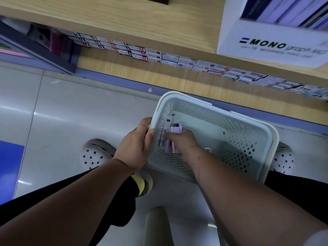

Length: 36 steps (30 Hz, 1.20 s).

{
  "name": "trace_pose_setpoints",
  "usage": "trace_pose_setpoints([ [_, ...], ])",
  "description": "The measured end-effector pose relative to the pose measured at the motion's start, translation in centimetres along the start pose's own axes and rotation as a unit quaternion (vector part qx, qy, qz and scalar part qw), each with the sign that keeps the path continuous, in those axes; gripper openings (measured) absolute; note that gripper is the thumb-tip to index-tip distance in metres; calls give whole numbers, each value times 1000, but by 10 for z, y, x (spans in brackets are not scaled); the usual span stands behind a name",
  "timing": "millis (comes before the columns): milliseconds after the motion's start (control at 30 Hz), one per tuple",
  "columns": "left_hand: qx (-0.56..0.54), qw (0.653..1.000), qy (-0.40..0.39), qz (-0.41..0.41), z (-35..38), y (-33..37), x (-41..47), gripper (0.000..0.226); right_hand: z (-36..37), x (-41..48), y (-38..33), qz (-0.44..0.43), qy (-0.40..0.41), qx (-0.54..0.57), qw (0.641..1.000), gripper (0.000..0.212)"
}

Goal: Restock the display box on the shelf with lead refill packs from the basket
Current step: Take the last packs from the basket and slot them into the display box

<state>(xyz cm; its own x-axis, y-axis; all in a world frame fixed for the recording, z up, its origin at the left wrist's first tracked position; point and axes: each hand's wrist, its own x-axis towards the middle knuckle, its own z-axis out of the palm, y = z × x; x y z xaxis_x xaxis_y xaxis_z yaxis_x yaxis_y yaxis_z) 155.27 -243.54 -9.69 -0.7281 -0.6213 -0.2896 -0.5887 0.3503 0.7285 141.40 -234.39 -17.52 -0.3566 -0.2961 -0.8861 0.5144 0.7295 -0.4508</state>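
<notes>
A pale blue perforated basket [255, 128] is held below the shelf. My left hand [136, 146] grips its left rim, thumb over the edge. My right hand [182, 141] reaches inside the basket, its fingers curled round a bunch of pink and black lead refill packs [174, 130] at the basket's left wall. One more pack [208, 149] lies on the basket floor behind my wrist. The white display box [269, 48], printed MONO graph, stands on the wooden shelf [124, 20] at the upper right with dark packs upright in it.
A lower shelf [134, 71] carries a long row of small stationery boxes [159, 54]. A dark display stand [44, 45] is at the left. My feet in white perforated clogs [95, 155] stand on the grey tiled floor. A round stool post [179, 226] rises between my legs.
</notes>
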Motion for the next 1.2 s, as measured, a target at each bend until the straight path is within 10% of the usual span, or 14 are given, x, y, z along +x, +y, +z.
trace_pose_setpoints([
  [433,194,959,156,133,-20,49,21,33,-138,-96,-58,-120,-64,-138,981,19],
  [733,287,920,-266,-1,95,100,58,50,-227,-150,-40,-132,19,-22,991,12],
  [1200,420,825,-370,77,190,79,72,19,-234,-144,-2,-128,8,97,987,5],
])
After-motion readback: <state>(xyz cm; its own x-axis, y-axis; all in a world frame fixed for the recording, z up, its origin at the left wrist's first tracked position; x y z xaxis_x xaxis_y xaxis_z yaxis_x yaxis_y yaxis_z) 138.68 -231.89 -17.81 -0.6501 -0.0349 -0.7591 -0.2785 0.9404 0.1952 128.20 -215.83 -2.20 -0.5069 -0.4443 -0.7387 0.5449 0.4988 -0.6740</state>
